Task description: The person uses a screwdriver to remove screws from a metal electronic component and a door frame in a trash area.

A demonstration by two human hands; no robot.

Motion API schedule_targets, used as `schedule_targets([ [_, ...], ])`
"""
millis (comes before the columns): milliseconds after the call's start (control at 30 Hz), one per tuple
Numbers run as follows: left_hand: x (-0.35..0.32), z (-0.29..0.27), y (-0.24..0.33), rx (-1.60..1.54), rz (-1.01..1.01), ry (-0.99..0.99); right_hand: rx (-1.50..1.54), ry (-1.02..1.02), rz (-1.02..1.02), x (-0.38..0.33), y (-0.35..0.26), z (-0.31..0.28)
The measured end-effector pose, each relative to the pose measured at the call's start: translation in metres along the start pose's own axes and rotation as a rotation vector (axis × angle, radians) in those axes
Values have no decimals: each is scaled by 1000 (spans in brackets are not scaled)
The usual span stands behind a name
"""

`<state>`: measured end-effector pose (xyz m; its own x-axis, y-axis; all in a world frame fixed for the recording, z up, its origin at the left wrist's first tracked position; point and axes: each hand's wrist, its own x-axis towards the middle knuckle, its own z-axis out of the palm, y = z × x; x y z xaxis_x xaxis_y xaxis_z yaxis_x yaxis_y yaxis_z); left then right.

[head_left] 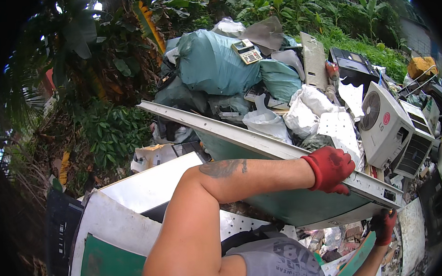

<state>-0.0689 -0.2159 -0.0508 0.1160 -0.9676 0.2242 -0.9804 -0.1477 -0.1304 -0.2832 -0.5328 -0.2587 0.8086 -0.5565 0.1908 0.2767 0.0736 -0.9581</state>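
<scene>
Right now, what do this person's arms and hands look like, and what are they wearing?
Both hands wear red fabric work gloves: the left hand and the right hand. The forearms are bare, with no sleeves. The left forearm carries a dark tattoo near the elbow. A grey sleeveless shirt shows at the lower edge.

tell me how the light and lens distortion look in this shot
Head view: soft, even daylight, no hard shadows; sky blown out at top. Fisheye bends the panel edge and blacks out the corners. Left hand and right hand look sharp.
</scene>
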Motion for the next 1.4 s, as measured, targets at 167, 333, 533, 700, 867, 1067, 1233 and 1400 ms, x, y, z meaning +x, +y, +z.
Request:
schedule_targets([
  [167, 4, 1, -6, -28, -46, -19, 1, 8, -22, 9, 7, -7],
  [333, -29, -35, -28, -46, -94, 202, -62, -14, 13, 11, -17, 19],
  [533, -180, -93, -154, 153, -691, -64, -87, 12, 2, 20, -20, 28],
  [700, -259, -58, -246, -152, -674, 88, -84, 66, -8, 26, -16, 28],
  [867, -247, -50, -271, -367, -675, 200, -112, 473, -3, 1, -41, 85],
  [1067, -233, -71, -344, -1005, -520, 139, -163, 393, 313, -102, -15, 110],
  [1233, -231, -56, -370, -1366, -368, 239, -289, 83, 153, -93, -100, 295],
  [1400, -223, -51, -380, -1426, -255, 263, -979, -302, -195, 12, -167, 425],
])
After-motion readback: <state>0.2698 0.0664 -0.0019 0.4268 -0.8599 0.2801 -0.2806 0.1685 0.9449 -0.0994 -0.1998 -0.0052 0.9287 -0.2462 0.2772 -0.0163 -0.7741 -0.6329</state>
